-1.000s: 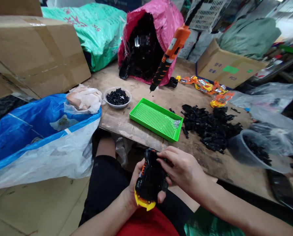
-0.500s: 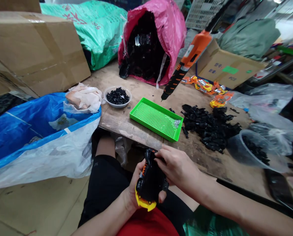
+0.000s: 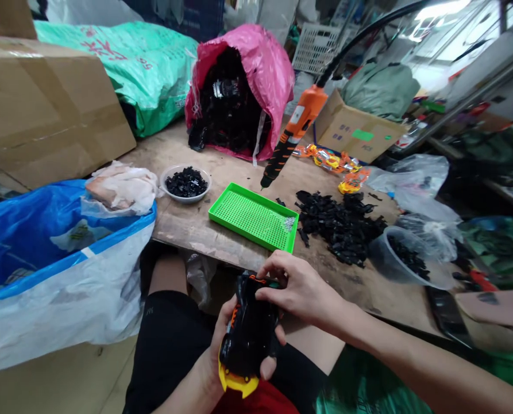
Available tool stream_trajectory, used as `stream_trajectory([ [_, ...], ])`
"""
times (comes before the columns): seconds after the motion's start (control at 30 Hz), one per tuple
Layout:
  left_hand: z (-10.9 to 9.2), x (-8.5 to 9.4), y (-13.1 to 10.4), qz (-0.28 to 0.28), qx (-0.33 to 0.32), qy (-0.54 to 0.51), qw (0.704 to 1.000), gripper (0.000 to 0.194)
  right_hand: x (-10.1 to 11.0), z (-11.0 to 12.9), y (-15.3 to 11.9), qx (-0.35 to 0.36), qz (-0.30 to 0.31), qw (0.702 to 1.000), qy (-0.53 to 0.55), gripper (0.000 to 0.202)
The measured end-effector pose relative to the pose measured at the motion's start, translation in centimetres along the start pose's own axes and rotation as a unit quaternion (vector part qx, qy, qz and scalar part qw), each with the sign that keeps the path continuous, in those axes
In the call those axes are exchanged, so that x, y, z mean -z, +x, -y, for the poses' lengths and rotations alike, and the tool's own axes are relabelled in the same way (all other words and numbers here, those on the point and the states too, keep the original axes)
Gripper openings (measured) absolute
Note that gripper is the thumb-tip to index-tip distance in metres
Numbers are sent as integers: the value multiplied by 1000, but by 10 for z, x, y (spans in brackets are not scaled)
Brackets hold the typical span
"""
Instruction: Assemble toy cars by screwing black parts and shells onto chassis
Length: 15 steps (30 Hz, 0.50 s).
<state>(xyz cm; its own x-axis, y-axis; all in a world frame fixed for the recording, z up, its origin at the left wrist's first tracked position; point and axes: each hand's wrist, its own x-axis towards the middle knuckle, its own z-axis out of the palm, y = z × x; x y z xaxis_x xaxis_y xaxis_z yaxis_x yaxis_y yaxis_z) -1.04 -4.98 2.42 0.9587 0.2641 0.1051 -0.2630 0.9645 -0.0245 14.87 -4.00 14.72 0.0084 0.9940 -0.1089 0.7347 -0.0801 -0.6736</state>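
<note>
My left hand (image 3: 218,345) is wrapped round a toy car (image 3: 253,330), holding it over my lap. The car's black underside faces up, its yellow end points toward me, and orange shows along one side and at the far end. My right hand (image 3: 299,287) grips the far end, thumb on the black underside and fingers bent over the edge. Whether a small part is between those fingers is hidden. Just beyond my hands lies a green perforated tray (image 3: 243,221) with small silvery screws (image 3: 289,223) at its right end.
An orange electric screwdriver (image 3: 294,129) hangs over the table. Loose black parts (image 3: 342,224) are heaped right of the tray; a bowl (image 3: 186,198) of black parts stands left. Behind are a pink sack (image 3: 265,69) and cartons (image 3: 53,109). A blue-lined bag (image 3: 88,276) stands at left.
The camera view has shifted, so the table things appear further left. My right hand's fingers have lifted and spread a little at the car's far end. The left hand keeps its hold.
</note>
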Motion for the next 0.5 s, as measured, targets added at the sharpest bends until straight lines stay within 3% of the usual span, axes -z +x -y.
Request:
stream_trajectory([
  [0.3,3,-1,3,7,25,-19,999,79,15,-33,-9,-112,0,982,155,44],
  [0.5,6,2,5,33,31,-33,998,79,7,-32,-10,-119,50,957,261,56],
])
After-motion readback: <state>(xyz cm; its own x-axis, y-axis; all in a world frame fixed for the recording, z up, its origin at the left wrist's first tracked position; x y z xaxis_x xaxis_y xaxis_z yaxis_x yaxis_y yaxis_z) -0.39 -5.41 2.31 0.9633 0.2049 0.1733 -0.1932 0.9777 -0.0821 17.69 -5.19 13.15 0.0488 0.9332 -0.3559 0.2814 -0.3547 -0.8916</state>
